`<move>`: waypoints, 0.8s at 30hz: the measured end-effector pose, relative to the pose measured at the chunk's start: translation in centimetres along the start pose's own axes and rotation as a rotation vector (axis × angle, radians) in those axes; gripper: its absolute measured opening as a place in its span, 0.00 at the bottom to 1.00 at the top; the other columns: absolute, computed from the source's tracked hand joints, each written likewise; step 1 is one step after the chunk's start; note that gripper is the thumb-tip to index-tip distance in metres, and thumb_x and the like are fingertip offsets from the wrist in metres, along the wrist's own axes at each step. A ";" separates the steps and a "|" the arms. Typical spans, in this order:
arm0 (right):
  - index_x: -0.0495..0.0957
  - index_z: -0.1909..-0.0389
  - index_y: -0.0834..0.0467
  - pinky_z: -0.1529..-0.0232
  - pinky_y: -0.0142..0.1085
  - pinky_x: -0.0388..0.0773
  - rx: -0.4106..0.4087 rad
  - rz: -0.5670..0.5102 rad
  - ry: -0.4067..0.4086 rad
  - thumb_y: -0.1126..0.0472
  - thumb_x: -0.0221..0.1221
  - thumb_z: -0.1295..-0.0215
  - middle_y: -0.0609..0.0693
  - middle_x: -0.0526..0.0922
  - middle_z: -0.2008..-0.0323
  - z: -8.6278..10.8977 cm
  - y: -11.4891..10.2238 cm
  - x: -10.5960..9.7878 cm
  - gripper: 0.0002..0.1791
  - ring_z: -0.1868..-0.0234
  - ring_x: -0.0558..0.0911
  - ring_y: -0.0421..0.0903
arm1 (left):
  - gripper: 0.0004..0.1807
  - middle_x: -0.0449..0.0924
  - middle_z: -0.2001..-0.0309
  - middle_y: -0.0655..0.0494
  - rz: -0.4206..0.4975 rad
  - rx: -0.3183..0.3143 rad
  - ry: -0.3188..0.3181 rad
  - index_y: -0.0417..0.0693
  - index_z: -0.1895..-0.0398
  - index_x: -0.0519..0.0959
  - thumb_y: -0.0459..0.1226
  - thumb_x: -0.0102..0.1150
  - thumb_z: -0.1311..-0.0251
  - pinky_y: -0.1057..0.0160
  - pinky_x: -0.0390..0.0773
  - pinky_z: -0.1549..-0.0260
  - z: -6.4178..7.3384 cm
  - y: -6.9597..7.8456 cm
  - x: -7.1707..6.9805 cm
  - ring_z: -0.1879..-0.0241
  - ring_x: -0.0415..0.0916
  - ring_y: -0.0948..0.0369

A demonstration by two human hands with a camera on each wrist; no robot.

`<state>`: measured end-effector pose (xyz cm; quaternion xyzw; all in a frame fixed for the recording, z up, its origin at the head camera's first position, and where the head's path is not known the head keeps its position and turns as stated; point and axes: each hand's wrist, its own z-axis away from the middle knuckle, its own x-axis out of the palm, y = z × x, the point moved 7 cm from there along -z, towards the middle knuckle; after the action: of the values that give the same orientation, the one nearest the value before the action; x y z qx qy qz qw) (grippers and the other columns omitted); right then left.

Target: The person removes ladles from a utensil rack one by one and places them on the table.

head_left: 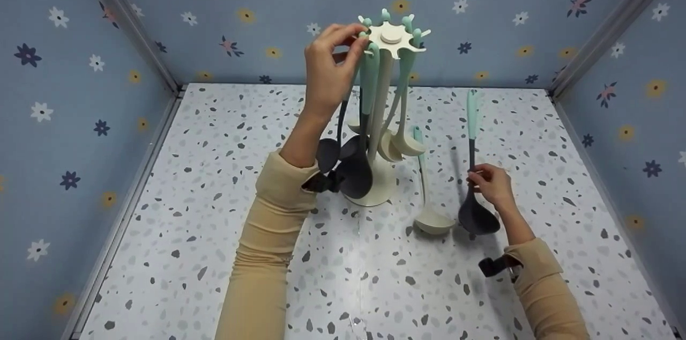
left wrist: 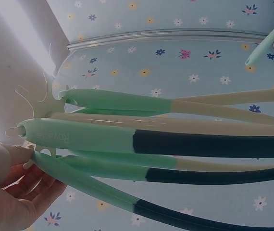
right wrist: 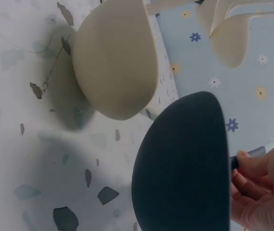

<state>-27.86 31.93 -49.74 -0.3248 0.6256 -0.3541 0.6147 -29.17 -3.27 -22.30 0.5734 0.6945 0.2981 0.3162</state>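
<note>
My left hand (head_left: 328, 72) is at the top of a cream utensil stand (head_left: 383, 182). Its thumb and fingers pinch the mint handle end of a black spoon-like utensil (head_left: 328, 155) at a hook, also visible in the left wrist view (left wrist: 89, 185). Beside it hangs a black ladle (head_left: 356, 176) with a mint handle. My right hand (head_left: 492, 185) grips the dark shaft of another black ladle (head_left: 478, 216), its mint handle pointing up; the bowl fills much of the right wrist view (right wrist: 185, 168). Left of that bowl is a cream ladle (head_left: 433, 222) on the table.
Several cream utensils (head_left: 408, 146) hang on the stand's right side. Patterned panels (head_left: 482, 18) enclose the speckled table (head_left: 214, 179) at the back and both sides. The cream ladle lies between the stand and my right hand.
</note>
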 end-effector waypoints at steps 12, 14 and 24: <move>0.72 0.59 0.74 0.71 0.34 0.79 0.096 0.051 -0.096 0.68 0.52 0.38 0.60 0.79 0.70 -0.2 2.1 1.2 0.12 0.73 0.79 0.41 | 0.10 0.77 0.65 0.49 -0.038 0.043 0.001 0.35 0.61 0.79 0.33 0.55 0.43 0.69 0.77 0.66 0.1 0.0 0.0 0.64 0.75 0.62; 0.71 0.59 0.74 0.70 0.35 0.79 0.110 0.062 -0.112 0.67 0.52 0.38 0.61 0.79 0.70 -0.2 2.6 1.5 0.12 0.72 0.79 0.42 | 0.10 0.76 0.65 0.50 -0.034 0.043 0.003 0.35 0.61 0.80 0.33 0.55 0.43 0.69 0.77 0.66 0.1 0.0 0.0 0.64 0.75 0.62; 0.71 0.57 0.72 0.74 0.33 0.78 0.203 0.133 -0.157 0.65 0.51 0.38 0.59 0.77 0.69 -0.4 4.3 2.3 0.14 0.71 0.79 0.45 | 0.10 0.76 0.64 0.48 -0.027 0.030 0.002 0.34 0.62 0.79 0.32 0.55 0.43 0.70 0.77 0.66 0.1 0.1 0.0 0.64 0.75 0.61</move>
<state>-28.19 32.28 -54.58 -0.2457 0.5567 -0.3474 0.7135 -29.08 -3.29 -22.31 0.5684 0.7068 0.2842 0.3108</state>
